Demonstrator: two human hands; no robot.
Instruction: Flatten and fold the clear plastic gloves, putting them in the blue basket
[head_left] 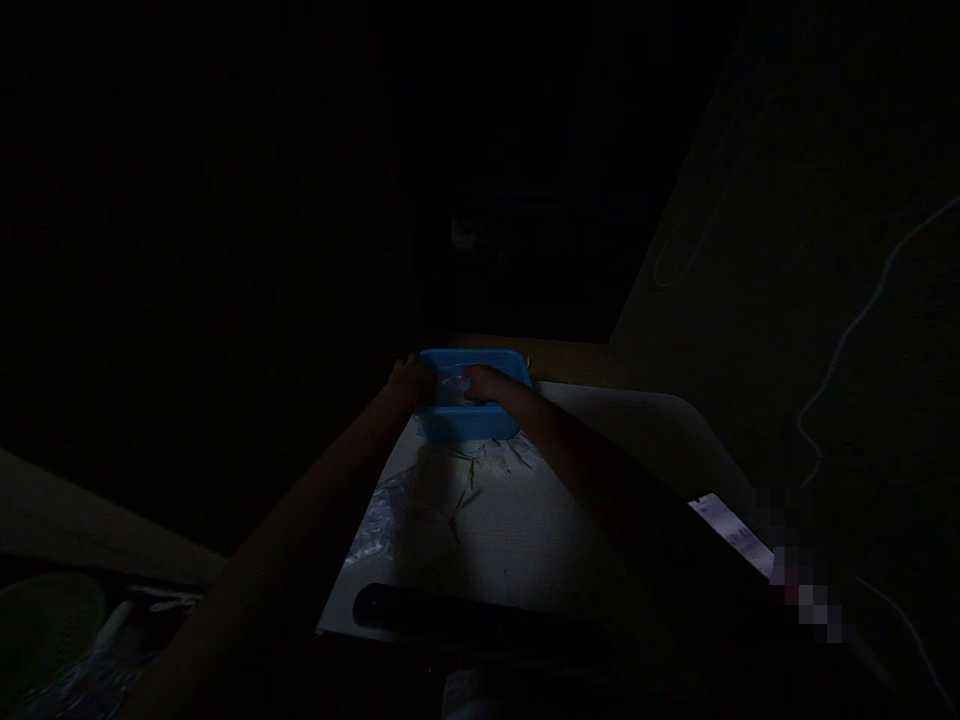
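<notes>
The scene is very dark. A blue plastic tub [469, 424] stands at the far end of a white-topped surface [525, 520]. At the tub's left edge, my left hand [412, 376] has its fingers bent over the rim. My right hand [486, 383] reaches in over the right side, closed on a crinkled clear plastic bag [451, 384] inside the tub. What the bag contains cannot be made out. Thin green plant scraps [466, 480] lie on the white top just in front of the tub.
Crumpled clear plastic [381, 515] lies at the surface's left edge. A long dark bar [480, 625] is at the near edge. On the right are a lit phone [731, 535] and a white cable [840, 345] along the wall. A green round container [49, 630] sits lower left.
</notes>
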